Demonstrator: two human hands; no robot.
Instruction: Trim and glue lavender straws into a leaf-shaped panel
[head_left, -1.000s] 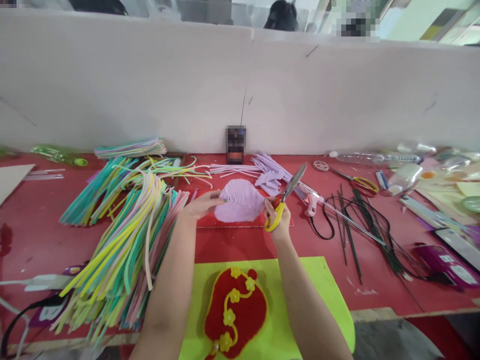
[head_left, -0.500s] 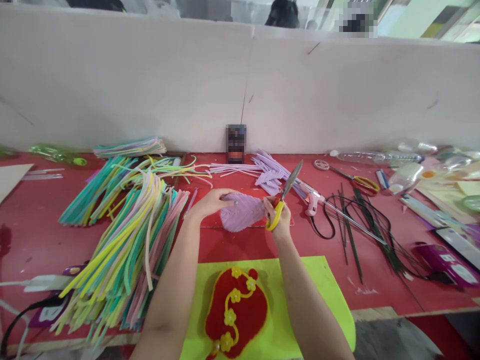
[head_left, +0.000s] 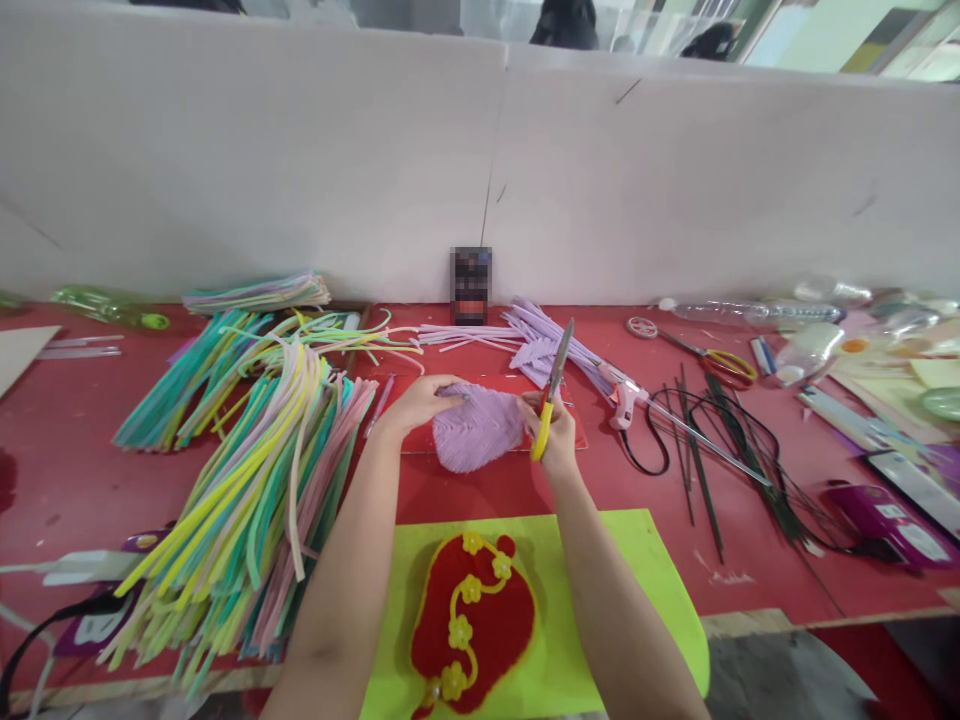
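Note:
A fuzzy lilac leaf-shaped piece (head_left: 478, 428), apparently made of pipe cleaners, is held over the red table. My left hand (head_left: 425, 402) is closed on its left end, thumb across the top. My right hand (head_left: 553, 430) has the yellow-handled scissors (head_left: 556, 385) tucked in it, blades pointing up and away. Its thumb and a finger also pinch the right tip of the leaf. Behind the right hand lie lilac pipe cleaners (head_left: 525, 318) and smaller lilac pieces (head_left: 534, 358). Below my wrists a red fuzzy shape with yellow flowers (head_left: 475, 625) rests on a lime-green sheet (head_left: 637, 590).
Bundles of multicoloured pipe cleaners (head_left: 247, 500) cover the left side. On the right are a pink glue gun (head_left: 624, 402), a second pair of scissors (head_left: 727, 368), dark wire stems (head_left: 701, 480) and plastic bottles (head_left: 757, 313). A white partition (head_left: 300, 160) closes off the back.
The scissors have turned more upright and their blades look closer together. The leaf has shifted slightly left and its face has tilted more towards me.

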